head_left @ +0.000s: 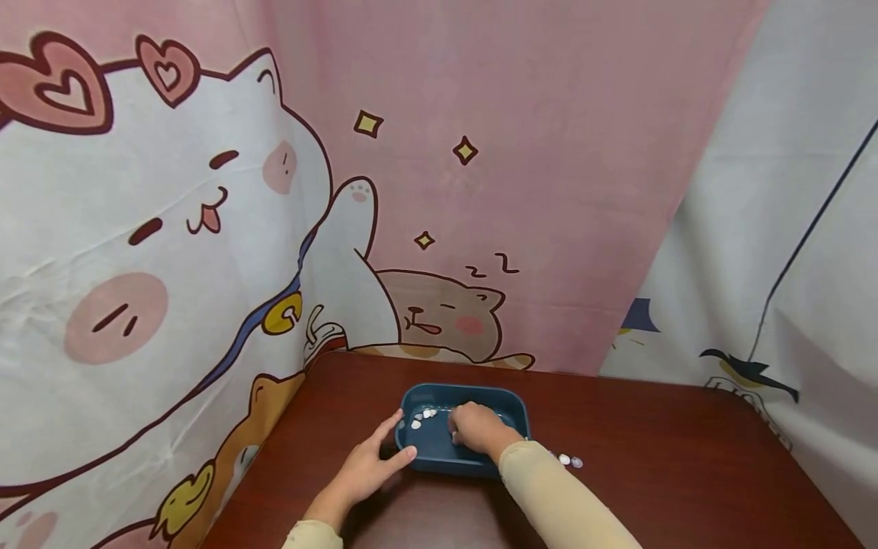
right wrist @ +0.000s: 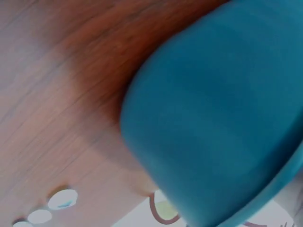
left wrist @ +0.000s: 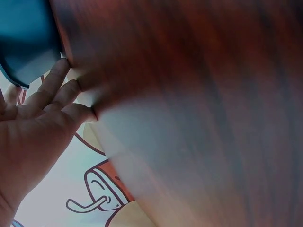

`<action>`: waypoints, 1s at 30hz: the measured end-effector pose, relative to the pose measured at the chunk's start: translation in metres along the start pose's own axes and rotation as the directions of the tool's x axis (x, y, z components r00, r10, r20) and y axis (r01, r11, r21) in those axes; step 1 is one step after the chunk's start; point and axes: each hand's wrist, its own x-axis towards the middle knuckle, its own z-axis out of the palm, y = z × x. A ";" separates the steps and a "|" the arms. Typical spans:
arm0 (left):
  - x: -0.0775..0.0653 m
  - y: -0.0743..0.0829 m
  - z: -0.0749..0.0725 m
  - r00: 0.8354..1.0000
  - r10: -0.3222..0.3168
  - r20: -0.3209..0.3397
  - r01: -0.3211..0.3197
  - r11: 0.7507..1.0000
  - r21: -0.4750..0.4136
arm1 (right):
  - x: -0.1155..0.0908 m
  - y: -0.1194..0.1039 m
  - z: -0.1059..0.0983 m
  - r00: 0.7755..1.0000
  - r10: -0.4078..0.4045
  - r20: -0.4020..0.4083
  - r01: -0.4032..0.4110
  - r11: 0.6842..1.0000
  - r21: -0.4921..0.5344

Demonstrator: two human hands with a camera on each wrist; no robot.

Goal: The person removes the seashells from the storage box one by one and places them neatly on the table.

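Observation:
A dark blue rectangular tray [head_left: 439, 463] with raised walls sits on the wooden table. Inside it, toward the left end, lie several small white and grey pebbles [head_left: 416, 425]. My left hand [head_left: 366, 467] is at the tray's left end, fingers extended and thumb spread by the near corner; the left wrist view shows the same hand [left wrist: 45, 111] beside the blue wall. My right hand [head_left: 476, 427] reaches over the right wall into the tray, fingers curled downward, with a small pale pebble at the fingertips. In the right wrist view, the tray's outer wall [right wrist: 203, 109] hides this hand.
A short row of pale pebbles [head_left: 565, 460] lies on the table just right of the tray, partly behind the right sleeve. The reddish-brown table [head_left: 658, 457] meets a cartoon-printed cloth [head_left: 549, 191] at the back and sides.

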 end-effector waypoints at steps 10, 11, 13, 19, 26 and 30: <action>0.002 -0.002 0.000 1.000 0.003 -0.008 -0.003 1.000 0.002 | -0.013 0.022 0.001 0.983 -0.160 -0.088 0.161 0.987 0.007; 0.002 -0.002 -0.001 1.000 0.006 -0.010 -0.006 1.000 0.002 | -0.014 0.024 0.001 0.980 -0.176 -0.091 0.177 0.984 0.003; 0.003 -0.002 -0.002 1.000 0.012 -0.017 -0.012 1.000 0.007 | -0.016 0.026 0.002 0.974 -0.202 -0.102 0.203 0.979 -0.006; 0.002 0.000 -0.002 1.000 0.021 -0.019 -0.021 1.000 0.008 | -0.017 0.027 0.004 0.971 -0.200 -0.129 0.201 0.980 -0.010; 0.000 0.000 -0.001 1.000 0.020 -0.018 -0.020 1.000 0.005 | -0.017 0.022 0.006 0.989 -0.111 -0.096 0.114 0.993 0.024; 0.001 0.000 -0.001 1.000 0.022 -0.014 -0.022 1.000 0.002 | -0.018 0.021 0.008 0.990 -0.107 -0.096 0.112 0.993 0.049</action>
